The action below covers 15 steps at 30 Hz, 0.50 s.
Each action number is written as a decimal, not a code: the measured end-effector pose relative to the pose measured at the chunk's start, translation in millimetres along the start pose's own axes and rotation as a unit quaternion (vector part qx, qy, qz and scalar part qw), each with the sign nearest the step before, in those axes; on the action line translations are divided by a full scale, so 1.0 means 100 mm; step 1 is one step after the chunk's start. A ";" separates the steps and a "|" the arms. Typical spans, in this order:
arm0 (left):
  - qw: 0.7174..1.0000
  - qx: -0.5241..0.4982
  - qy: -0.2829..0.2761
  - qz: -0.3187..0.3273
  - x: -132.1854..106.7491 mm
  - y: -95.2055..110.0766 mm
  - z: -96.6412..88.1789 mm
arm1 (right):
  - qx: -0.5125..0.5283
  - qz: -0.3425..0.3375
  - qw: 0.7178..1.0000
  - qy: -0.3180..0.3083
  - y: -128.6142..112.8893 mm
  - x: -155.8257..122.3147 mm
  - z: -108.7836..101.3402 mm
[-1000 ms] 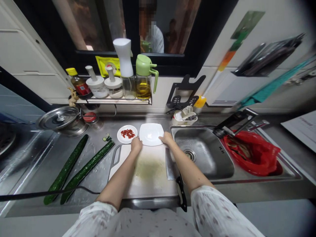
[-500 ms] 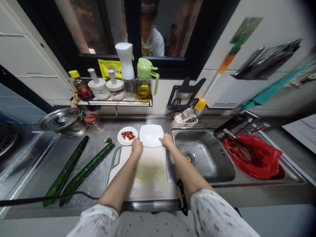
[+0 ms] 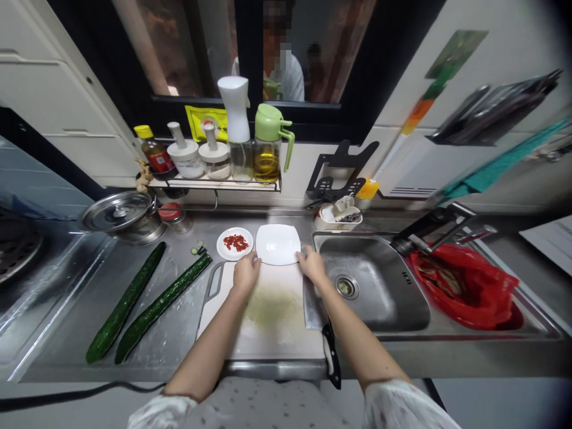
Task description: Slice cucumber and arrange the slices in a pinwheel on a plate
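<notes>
A white square plate rests at the far edge of the white cutting board. My left hand has its curled fingertips at the plate's near left corner. At the near right corner, my right hand pinches the rim between thumb and fingers. Left of the square plate stands a small white dish with chopped red pieces. A knife lies along the board's right edge, its black handle toward me, partly below my right forearm. Wet, greenish stains mark the board.
Two long cucumbers and small cut ends lie on the left counter. Behind them are a lidded pot and a red-capped jar. A seasoning rack spans the back. The sink and a red bag are rightward.
Both hands have drawn slightly back toward me, the right one also a little outward. The plate keeps its place by the board. The view has shifted slightly.
</notes>
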<state>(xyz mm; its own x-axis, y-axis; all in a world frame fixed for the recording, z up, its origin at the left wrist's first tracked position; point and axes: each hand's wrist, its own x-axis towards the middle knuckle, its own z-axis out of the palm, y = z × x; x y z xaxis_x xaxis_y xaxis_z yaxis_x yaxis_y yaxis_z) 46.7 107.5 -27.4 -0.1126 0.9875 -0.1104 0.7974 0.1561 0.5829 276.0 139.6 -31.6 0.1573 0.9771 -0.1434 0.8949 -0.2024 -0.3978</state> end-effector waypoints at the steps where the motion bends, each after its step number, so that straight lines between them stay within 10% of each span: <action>1: 1.000 -0.008 0.009 0.004 -0.07 -0.05 -0.04 | 0.015 -0.007 1.000 -0.002 0.07 -0.10 0.00; 15: 0.973 0.199 0.076 -0.085 -0.47 -1.40 -1.03 | -0.031 0.010 0.996 -0.084 0.82 -1.36 -0.27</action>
<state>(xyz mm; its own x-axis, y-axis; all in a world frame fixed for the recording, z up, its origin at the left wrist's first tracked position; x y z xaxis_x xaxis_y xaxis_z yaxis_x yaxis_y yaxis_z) -120.9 41.5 -20.7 -0.3245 0.9450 -0.0401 0.9229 0.3256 0.2056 338.9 -8.3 -20.4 0.1072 0.9470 -0.3027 0.9173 -0.2117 -0.3373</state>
